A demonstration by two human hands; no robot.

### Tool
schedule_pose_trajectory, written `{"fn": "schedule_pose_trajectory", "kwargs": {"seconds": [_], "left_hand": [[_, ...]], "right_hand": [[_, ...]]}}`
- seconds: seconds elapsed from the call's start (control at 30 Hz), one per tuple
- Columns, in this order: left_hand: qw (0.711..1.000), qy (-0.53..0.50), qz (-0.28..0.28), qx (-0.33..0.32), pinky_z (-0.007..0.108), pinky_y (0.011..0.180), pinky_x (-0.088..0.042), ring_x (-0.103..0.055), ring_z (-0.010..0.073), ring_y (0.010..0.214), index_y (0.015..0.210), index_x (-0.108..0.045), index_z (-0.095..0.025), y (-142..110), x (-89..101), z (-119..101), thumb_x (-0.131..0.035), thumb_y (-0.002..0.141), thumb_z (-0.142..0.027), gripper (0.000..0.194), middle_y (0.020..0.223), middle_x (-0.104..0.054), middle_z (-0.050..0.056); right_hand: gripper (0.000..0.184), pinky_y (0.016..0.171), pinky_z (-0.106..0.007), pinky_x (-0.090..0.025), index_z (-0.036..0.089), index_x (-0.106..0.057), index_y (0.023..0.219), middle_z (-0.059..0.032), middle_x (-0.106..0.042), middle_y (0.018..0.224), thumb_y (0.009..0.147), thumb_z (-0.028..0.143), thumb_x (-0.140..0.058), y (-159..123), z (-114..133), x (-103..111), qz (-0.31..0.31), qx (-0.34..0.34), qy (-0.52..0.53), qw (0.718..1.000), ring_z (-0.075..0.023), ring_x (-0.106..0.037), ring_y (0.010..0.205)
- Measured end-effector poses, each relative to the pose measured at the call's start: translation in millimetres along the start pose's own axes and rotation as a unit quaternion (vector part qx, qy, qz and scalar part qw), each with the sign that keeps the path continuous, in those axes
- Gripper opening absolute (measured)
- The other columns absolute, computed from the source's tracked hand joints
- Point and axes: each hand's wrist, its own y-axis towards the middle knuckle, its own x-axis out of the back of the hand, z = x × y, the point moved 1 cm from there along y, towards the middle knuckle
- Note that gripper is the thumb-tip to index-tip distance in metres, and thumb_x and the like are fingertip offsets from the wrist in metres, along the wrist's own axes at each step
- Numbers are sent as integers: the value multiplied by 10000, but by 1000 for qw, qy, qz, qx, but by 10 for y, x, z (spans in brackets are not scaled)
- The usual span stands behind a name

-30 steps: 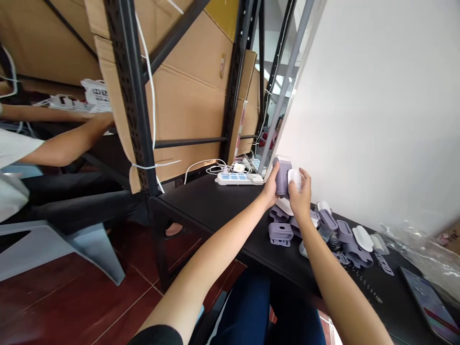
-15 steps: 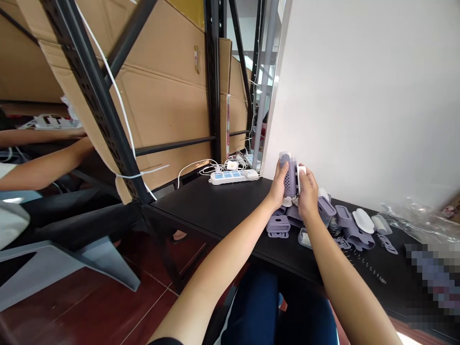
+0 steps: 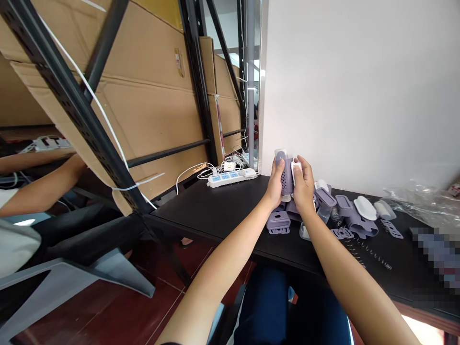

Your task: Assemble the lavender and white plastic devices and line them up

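Both my hands hold up one small device above the black table (image 3: 223, 211). My left hand (image 3: 275, 183) wraps round its purple perforated casing (image 3: 285, 175), which stands upright. My right hand (image 3: 304, 186) presses a white oval part (image 3: 296, 168) against the casing's right side. Below and to the right of my hands lie several more purple casings (image 3: 278, 222) and white oval covers (image 3: 365, 208) in a loose heap on the table.
A white power strip (image 3: 232, 176) with cables lies at the table's far left corner. A black metal rack (image 3: 89, 124) with cardboard boxes stands to the left. Another person's arm (image 3: 39, 187) shows at far left. Crumpled clear plastic (image 3: 424, 203) lies at the right, against the white wall.
My view has swung to the right and levelled. My hands have turned the purple casing upright and brought the white part tighter against its side.
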Motion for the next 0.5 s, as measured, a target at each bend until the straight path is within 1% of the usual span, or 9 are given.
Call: {"fn": "schedule_pose_trajectory", "kwargs": {"seconds": [0.1, 0.23, 0.3, 0.4, 0.43, 0.5], "left_hand": [[999, -17, -18, 40, 397, 1059, -521, -605, 292, 1320, 1168, -693, -218, 1, 2, 12, -668, 951, -417, 295, 1207, -720, 72], [999, 1, -18, 44, 381, 1018, -545, -648, 296, 1257, 1101, -709, -199, 30, 34, -46, -643, 955, -466, 311, 1111, -746, 74], [998, 17, -25, 52, 380, 988, -558, -670, 306, 1217, 1040, -720, -191, 56, 72, -85, -606, 964, -511, 348, 1043, -757, 81], [997, 19, -34, 64, 394, 954, -570, -688, 324, 1171, 1004, -727, -184, 84, 132, -128, -570, 960, -574, 423, 977, -762, 89], [997, 14, -35, 66, 400, 950, -571, -690, 329, 1164, 1011, -728, -183, 85, 145, -134, -573, 953, -585, 435, 971, -763, 90], [997, 6, -36, 72, 406, 952, -569, -688, 335, 1165, 1022, -729, -182, 75, 152, -130, -585, 941, -595, 445, 971, -760, 93]], "right_hand": [[459, 1170, -438, -406, 216, -591, 1353, -120, -619, 1427, 1017, 493, -446, -43, 36, -9, -21, 28, -12, 999, -235, -553, 1358], [478, 1177, -457, -407, 217, -554, 1414, -124, -588, 1473, 1030, 465, -414, -91, 47, -46, -9, 35, -32, 999, -239, -535, 1382], [508, 1205, -489, -376, 226, -505, 1474, -120, -534, 1536, 1026, 445, -409, -90, 46, -48, 26, 55, -65, 996, -246, -488, 1432], [590, 1244, -527, -316, 218, -410, 1559, -124, -429, 1624, 1008, 429, -438, -68, 55, -19, 109, 121, -133, 978, -265, -386, 1513], [614, 1250, -533, -304, 210, -387, 1574, -129, -398, 1643, 1005, 433, -446, -60, 60, -2, 126, 142, -155, 970, -273, -357, 1531], [627, 1248, -547, -307, 205, -372, 1583, -137, -371, 1657, 1008, 445, -444, -47, 72, 34, 132, 168, -189, 959, -285, -333, 1543]]}}
